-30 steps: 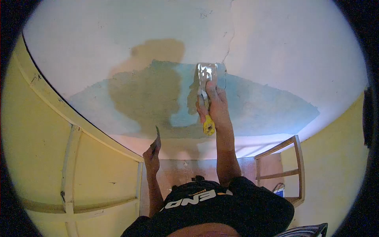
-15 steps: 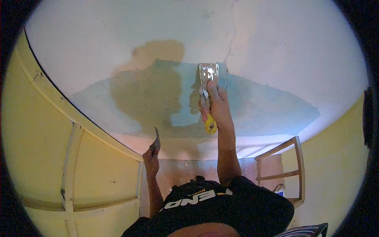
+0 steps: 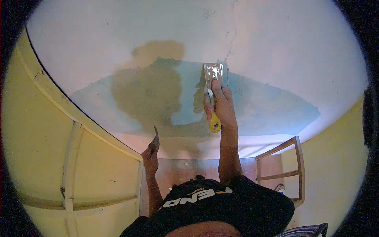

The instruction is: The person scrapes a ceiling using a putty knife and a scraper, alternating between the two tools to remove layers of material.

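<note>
My right hand (image 3: 224, 103) is closed around a putty knife (image 3: 213, 71) with a yellow handle end (image 3: 215, 124). Its wide, shiny blade points up and lies at or very near the wall, by the top edge of a blue-green patch (image 3: 272, 106). A thin crack (image 3: 233, 39) runs up the pale wall (image 3: 300, 47) just right of the blade. Lower on the left, my left hand (image 3: 150, 161) grips a thin, dark, blade-like sheet (image 3: 155, 138), seen almost edge-on. Its exact kind cannot be made out.
Yellow panels with a pale wooden frame (image 3: 73, 166) stand on the left. To the right is an open wooden window-like frame (image 3: 301, 170) beside a yellow wall (image 3: 335, 158). A dark curved object (image 3: 306, 230) shows at the bottom right. Shadows fall across the patch.
My right hand and the putty knife have shifted slightly to the right along the wall. My left hand with the thin sheet has barely moved.
</note>
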`<state>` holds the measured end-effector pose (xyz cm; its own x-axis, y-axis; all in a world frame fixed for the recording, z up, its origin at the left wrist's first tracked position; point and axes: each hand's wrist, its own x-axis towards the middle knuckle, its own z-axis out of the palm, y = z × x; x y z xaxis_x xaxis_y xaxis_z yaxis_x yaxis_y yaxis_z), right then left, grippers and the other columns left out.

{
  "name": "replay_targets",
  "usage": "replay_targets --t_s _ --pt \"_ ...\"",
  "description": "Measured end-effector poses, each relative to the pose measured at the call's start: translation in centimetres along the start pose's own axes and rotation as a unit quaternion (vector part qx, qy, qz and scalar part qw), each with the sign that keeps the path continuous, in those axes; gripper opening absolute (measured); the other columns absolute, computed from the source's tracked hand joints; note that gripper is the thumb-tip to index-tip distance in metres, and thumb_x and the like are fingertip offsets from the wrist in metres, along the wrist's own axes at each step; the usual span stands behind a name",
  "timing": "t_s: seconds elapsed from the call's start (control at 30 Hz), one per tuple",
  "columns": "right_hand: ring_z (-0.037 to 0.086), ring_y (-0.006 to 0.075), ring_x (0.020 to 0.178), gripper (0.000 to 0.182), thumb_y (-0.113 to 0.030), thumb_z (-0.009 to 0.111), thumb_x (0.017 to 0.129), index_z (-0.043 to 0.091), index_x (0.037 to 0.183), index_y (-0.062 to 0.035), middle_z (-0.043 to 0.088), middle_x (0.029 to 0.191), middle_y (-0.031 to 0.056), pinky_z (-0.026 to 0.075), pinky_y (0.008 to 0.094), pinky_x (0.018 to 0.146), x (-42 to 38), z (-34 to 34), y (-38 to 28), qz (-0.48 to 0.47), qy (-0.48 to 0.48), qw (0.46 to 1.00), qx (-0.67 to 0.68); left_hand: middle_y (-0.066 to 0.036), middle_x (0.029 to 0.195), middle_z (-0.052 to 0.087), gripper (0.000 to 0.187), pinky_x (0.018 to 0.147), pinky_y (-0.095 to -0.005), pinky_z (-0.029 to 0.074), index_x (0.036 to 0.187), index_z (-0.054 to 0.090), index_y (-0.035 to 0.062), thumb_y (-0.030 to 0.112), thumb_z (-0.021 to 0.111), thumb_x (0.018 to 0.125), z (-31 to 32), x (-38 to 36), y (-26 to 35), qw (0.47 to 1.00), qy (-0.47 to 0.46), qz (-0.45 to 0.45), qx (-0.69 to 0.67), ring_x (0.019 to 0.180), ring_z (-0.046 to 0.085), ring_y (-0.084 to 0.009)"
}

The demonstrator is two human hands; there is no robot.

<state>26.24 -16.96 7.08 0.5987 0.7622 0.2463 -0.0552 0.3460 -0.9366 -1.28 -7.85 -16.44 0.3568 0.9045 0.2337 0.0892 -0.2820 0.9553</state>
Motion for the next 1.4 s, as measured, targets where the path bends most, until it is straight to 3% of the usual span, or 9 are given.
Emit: replay_targets --t_s 0.17,0.3,0.37,0.67,0.87,0.97,1.17,1.27,1.4 --pt "0.042 0.0145 0.032 0.044 -0.042 0.048 0.107 0.057 0.089 -0.0036 0.045 0.047 0.0038 0.035 0.0289 0.031 0.0 0.6 -1.9 0.024 0.021 0.999 0.009 -0.008 0.085 0.066 0.019 0.073 -0.0335 0.047 0.109 0.066 -0.0098 0.004 0.059 0.098 0.5 0.3 1.2 1.000 0.014 -0.005 0.020 0.083 0.052 -0.0123" --pt "0.040 0.0147 0.031 0.043 -0.042 0.050 0.107 0.057 0.088 -0.0042 0.043 0.046 0.0034 0.034 0.0288 0.031 1.3 -0.8 1.4 -0.032 0.017 0.999 0.005 -0.009 0.088 0.068 0.018 0.076 -0.0329 0.048 0.108 0.066 -0.0085 0.005 0.058 0.098 0.5 1.0 -0.3 0.998 -0.002 0.054 0.013 0.083 0.054 -0.0133" --pt "0.039 0.0148 0.030 0.043 -0.043 0.051 0.106 0.057 0.088 -0.0047 0.043 0.046 0.0033 0.033 0.0283 0.031 0.4 -0.2 -1.2 -0.013 -0.021 0.999 0.046 -0.011 0.092 0.071 0.020 0.078 -0.0328 0.049 0.111 0.066 -0.0080 0.005 0.058 0.098 0.7 0.9 -1.7 0.997 0.007 0.069 -0.035 0.084 0.057 -0.0143" --pt "0.040 0.0144 0.030 0.045 -0.046 0.051 0.106 0.057 0.088 -0.0052 0.043 0.047 0.0036 0.031 0.0273 0.031 0.2 0.4 -2.0 0.022 0.010 0.997 0.068 -0.016 0.097 0.073 0.025 0.084 -0.0345 0.052 0.116 0.065 -0.0082 0.008 0.059 0.098 0.6 1.1 0.1 0.997 -0.027 0.059 0.047 0.089 0.063 -0.0161" --pt "0.042 0.0150 0.031 0.046 -0.045 0.048 0.107 0.057 0.086 -0.0052 0.045 0.048 0.0037 0.032 0.0292 0.030 -0.2 0.1 -1.9 0.021 -0.013 1.000 0.019 -0.015 0.094 0.072 0.024 0.080 -0.0327 0.050 0.112 0.066 -0.0090 0.008 0.059 0.097 1.4 1.5 -0.2 0.999 -0.015 0.042 0.012 0.088 0.059 -0.0131" --pt "0.043 0.0155 0.031 0.046 -0.044 0.047 0.107 0.057 0.085 -0.0050 0.046 0.047 0.0042 0.033 0.0297 0.030 0.5 0.5 -0.9 -0.034 -0.021 0.999 0.004 -0.012 0.086 0.068 0.022 0.076 -0.0326 0.048 0.109 0.066 -0.0083 0.008 0.059 0.096 2.3 1.6 0.5 0.999 -0.006 0.049 -0.012 0.084 0.055 -0.0122" --pt "0.041 0.0156 0.029 0.047 -0.044 0.046 0.108 0.057 0.085 -0.0050 0.043 0.045 0.0042 0.034 0.0286 0.031 0.6 1.1 -1.6 -0.016 0.012 0.999 0.044 -0.011 0.081 0.063 0.021 0.073 -0.0328 0.047 0.108 0.065 -0.0098 0.005 0.057 0.096 1.9 1.3 -0.2 0.999 -0.010 0.051 -0.001 0.080 0.052 -0.0129" --pt "0.042 0.0156 0.030 0.047 -0.045 0.046 0.108 0.057 0.085 -0.0050 0.044 0.045 0.0046 0.034 0.0286 0.031 0.2 -0.1 -0.2 -0.013 -0.029 0.999 0.025 -0.012 0.087 0.068 0.022 0.075 -0.0317 0.048 0.110 0.064 -0.0119 0.003 0.057 0.096 1.6 1.4 -1.0 1.000 -0.013 -0.021 0.014 0.083 0.054 -0.0123" --pt "0.042 0.0153 0.031 0.046 -0.045 0.047 0.107 0.058 0.088 -0.0039 0.046 0.046 0.0049 0.034 0.0285 0.031 0.1 0.2 -1.2 -0.012 -0.035 0.998 0.043 -0.014 0.099 0.073 0.024 0.082 -0.0322 0.050 0.118 0.065 -0.0094 0.001 0.056 0.097 1.9 1.6 1.3 0.999 -0.008 0.048 -0.021 0.090 0.060 -0.0134"
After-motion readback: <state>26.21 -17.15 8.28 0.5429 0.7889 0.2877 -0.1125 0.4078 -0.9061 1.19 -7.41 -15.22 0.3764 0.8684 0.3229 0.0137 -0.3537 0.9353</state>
